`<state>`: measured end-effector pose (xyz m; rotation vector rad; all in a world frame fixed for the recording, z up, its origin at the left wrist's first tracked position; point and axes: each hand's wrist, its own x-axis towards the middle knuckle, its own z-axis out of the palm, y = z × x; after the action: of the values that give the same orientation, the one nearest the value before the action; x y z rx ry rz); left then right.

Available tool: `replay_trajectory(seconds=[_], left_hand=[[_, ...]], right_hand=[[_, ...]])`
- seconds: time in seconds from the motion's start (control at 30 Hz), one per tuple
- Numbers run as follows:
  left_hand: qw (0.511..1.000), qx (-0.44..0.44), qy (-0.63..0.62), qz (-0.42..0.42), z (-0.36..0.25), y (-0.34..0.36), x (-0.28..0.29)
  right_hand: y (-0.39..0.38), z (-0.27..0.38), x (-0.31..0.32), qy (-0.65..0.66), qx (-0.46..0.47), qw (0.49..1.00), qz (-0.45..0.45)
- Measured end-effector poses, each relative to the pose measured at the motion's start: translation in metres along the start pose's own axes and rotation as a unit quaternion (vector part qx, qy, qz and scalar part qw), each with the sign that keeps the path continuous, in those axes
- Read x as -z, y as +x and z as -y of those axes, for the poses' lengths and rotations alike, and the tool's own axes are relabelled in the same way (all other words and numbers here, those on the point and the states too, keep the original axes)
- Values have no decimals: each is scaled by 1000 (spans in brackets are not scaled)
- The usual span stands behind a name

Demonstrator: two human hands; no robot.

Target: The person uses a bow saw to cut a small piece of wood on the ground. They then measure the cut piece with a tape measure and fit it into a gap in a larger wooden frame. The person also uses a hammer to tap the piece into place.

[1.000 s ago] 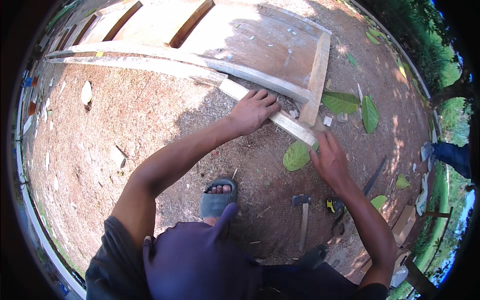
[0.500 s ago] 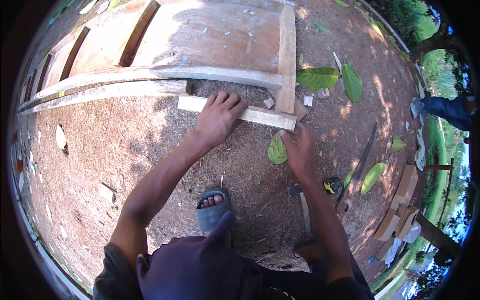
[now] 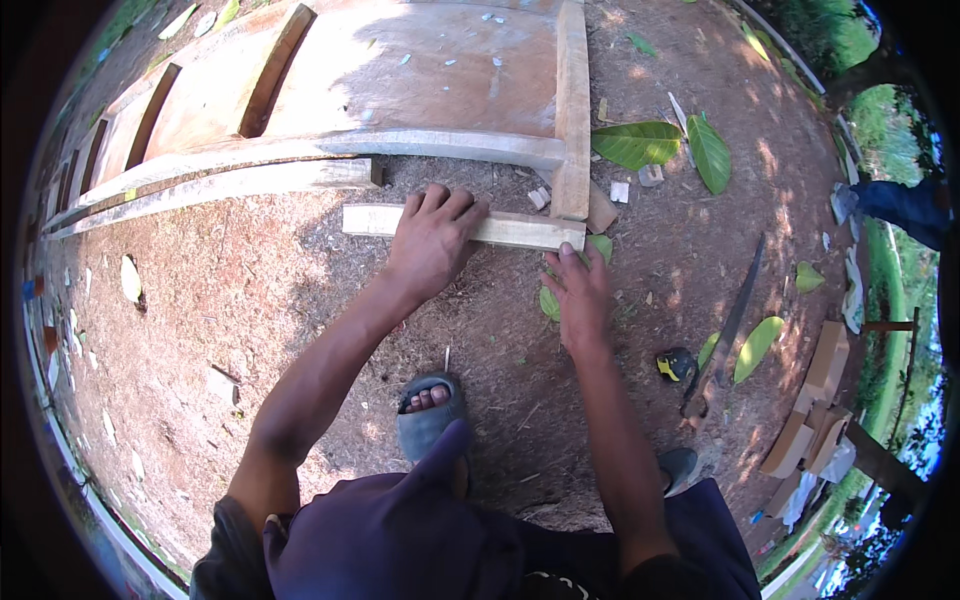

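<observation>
"What lies on the dappled brown dirt ground [image 3: 515, 340]?"
"A pale, squared wooden batten [image 3: 520, 231], upper centre, beside the brown board panel edged in pale timber [image 3: 460, 95]."
"And the hands?"
"Left hand [image 3: 437, 238] clasps its middle from above, probably for steadiness; right hand [image 3: 583, 300], fingers spread, meets its right end, perhaps guiding it."

No lettering or number can be read. Below the right fingers [image 3: 570, 257], at the view's lower edge, small white marks [image 3: 556, 578] on the dark clothing [image 3: 560, 553] may or may not be letters. Down and right of those fingers, any print on the black-and-yellow tape measure [image 3: 676, 364] is too small to read.
</observation>
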<state>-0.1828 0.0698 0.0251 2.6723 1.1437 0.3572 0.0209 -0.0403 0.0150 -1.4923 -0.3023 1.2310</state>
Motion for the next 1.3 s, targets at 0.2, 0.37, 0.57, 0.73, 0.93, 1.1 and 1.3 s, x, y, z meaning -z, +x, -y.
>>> replay_trajectory(seconds=[0.2, 0.37, 0.57, 0.73, 0.93, 1.1, 1.3], left_hand=[[999, 19, 3, -43, -11, -4, -2], [991, 60, -28, -117, -12, -10, 15], [873, 272, -268, -303, 77, -36, 18], [937, 260, -112, -205, 142, -40, 20], [984, 176, -12, -37, 171, -44, 18], [980, 177, 0, 90, 157, -47, 43], [977, 170, -55, 113, 149, -57, 48]], right_hand=[[18, 4, -5, 84, -41, 996, 4], [24, -2, -1, 120, -35, 992, -14], [27, -3, -4, 90, -26, 995, -23], [28, 4, -4, 76, -40, 996, -37], [31, 2, -4, 64, -46, 995, -60], [29, 3, -5, 64, -28, 996, -57], [32, -1, -1, 52, -30, 997, -54]])
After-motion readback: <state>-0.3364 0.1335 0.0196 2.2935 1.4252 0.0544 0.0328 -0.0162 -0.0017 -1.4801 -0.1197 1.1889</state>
